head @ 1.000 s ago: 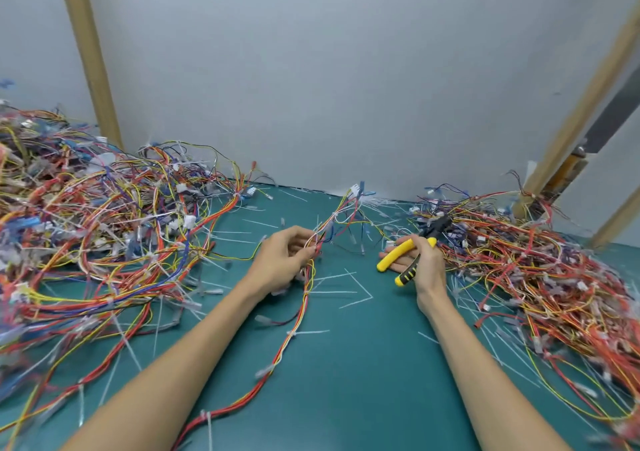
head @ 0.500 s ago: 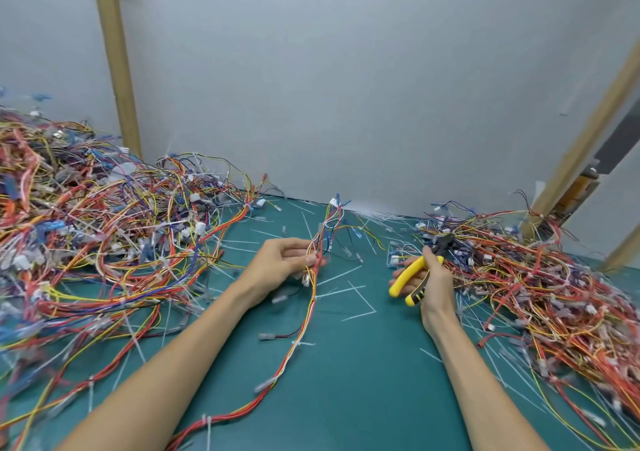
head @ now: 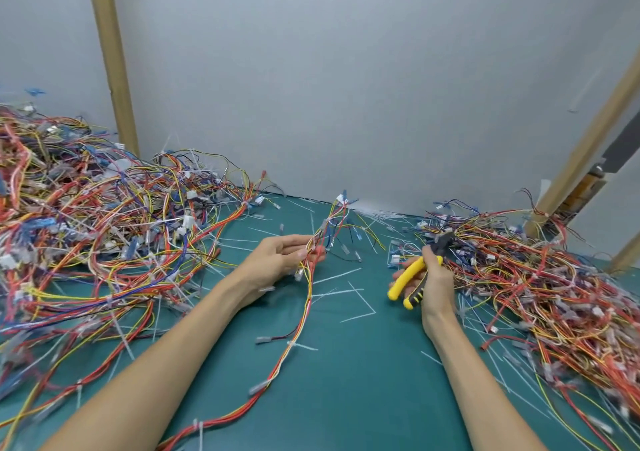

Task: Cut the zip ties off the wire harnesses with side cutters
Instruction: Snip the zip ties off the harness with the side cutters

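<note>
While the left hand [head: 277, 260] pinches a harness [head: 304, 298] up off the mat [head: 346, 398] to expose its ties, the right hand [head: 436, 277] grips the cutters [head: 412, 281] clear of it, handles spread, likely ready to snip. Piles flank both sides.

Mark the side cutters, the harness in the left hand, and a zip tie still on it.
side cutters [head: 404, 278]: head view, upper yellow handle.
wire harness [head: 309, 293]: head view, orange and yellow strands, mid-length.
zip tie [head: 300, 346]: head view, white tail beside the strands.
</note>
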{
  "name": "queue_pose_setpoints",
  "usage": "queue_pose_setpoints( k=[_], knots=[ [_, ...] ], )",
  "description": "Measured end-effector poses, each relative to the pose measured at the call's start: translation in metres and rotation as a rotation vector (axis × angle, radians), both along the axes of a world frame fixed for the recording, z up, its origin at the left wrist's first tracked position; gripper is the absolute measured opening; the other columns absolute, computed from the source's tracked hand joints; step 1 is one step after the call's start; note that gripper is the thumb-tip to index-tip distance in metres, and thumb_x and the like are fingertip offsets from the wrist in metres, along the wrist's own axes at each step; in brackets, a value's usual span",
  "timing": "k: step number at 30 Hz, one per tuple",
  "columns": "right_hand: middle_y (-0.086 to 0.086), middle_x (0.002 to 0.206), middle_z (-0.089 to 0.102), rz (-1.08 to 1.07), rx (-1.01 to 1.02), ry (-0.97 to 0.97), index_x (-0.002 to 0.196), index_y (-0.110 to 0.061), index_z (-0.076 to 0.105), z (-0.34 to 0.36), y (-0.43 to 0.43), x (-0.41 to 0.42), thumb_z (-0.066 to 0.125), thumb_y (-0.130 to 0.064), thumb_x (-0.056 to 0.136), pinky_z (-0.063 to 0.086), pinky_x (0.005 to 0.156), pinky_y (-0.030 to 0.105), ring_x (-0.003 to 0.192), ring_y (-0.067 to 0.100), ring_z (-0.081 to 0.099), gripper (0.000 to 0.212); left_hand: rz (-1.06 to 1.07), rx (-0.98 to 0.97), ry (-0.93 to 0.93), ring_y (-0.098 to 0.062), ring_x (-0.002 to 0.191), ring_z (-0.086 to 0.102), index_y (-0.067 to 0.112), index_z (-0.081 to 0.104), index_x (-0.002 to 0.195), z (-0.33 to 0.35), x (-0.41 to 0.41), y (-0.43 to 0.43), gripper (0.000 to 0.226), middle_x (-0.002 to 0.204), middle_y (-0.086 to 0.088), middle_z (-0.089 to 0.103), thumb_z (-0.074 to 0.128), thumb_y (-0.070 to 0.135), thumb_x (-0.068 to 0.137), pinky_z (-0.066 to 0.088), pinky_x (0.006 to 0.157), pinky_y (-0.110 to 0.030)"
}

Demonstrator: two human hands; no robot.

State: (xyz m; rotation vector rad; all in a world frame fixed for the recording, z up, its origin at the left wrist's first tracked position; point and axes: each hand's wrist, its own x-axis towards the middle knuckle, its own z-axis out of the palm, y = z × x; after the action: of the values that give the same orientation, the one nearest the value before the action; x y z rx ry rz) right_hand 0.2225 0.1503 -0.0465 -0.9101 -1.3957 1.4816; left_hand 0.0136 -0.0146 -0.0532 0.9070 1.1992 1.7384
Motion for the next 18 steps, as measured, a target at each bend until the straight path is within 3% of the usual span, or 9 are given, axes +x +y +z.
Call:
queue_pose_setpoints(
  k=[4,7,9,14,18],
  knots=[
    [0.014,0.058,0.065,0.018,-0.020,0.005,0.071,-0.007,0.061,-0.0014,-0.0013,-0.0011,0.044,-0.040,0.101,0.054,0.051,0.033,0.049,0.027,0.062,0.048,-0.022,-0.032,0.016,-0.013,0.091,0.071,0.002,0.060,0.122,0.0032,-0.0011,-0.0013,0.031,0.111,-0.014,0.071,0.045,-0.006,0.096,0.053,0.070,-0.017],
    [0.014,0.058,0.066,0.015,0.017,-0.027,0.072,-0.005,0.062,-0.0013,-0.0025,-0.0005,0.046,-0.038,0.101,0.055,0.050,0.033,0.048,0.026,0.063,0.047,-0.023,-0.007,0.006,-0.022,0.102,0.069,0.003,0.060,0.122,0.0002,-0.0022,-0.0018,0.037,0.112,-0.013,0.072,0.042,-0.012,0.093,0.056,0.085,-0.024],
    [0.013,0.061,0.068,0.016,0.044,-0.038,0.076,-0.004,0.063,-0.0020,-0.0026,-0.0015,0.047,-0.034,0.101,0.053,0.051,0.029,0.052,0.026,0.067,0.042,-0.047,0.012,0.025,-0.019,0.103,0.069,0.006,0.061,0.120,-0.0003,-0.0029,-0.0026,0.036,0.113,-0.010,0.072,0.046,-0.012,0.093,0.055,0.084,-0.022],
    [0.016,0.057,0.064,0.047,0.073,-0.104,0.070,-0.007,0.064,-0.0061,-0.0004,-0.0020,0.050,-0.041,0.099,0.053,0.071,0.047,0.053,0.029,0.062,0.047,-0.090,-0.019,0.028,-0.020,0.109,0.067,0.009,0.060,0.123,0.0027,-0.0039,-0.0041,0.051,0.119,-0.006,0.070,0.063,0.003,0.073,0.054,0.087,-0.022],
    [0.019,0.070,0.071,0.061,0.107,-0.134,0.083,-0.001,0.066,-0.0073,0.0012,-0.0064,0.048,-0.036,0.100,0.054,0.081,0.051,0.063,0.037,0.069,0.042,-0.109,-0.054,0.057,-0.026,0.113,0.064,0.010,0.056,0.131,0.0061,-0.0029,-0.0046,0.053,0.123,-0.008,0.068,0.072,0.017,0.080,0.053,0.094,-0.033]
  ],
)
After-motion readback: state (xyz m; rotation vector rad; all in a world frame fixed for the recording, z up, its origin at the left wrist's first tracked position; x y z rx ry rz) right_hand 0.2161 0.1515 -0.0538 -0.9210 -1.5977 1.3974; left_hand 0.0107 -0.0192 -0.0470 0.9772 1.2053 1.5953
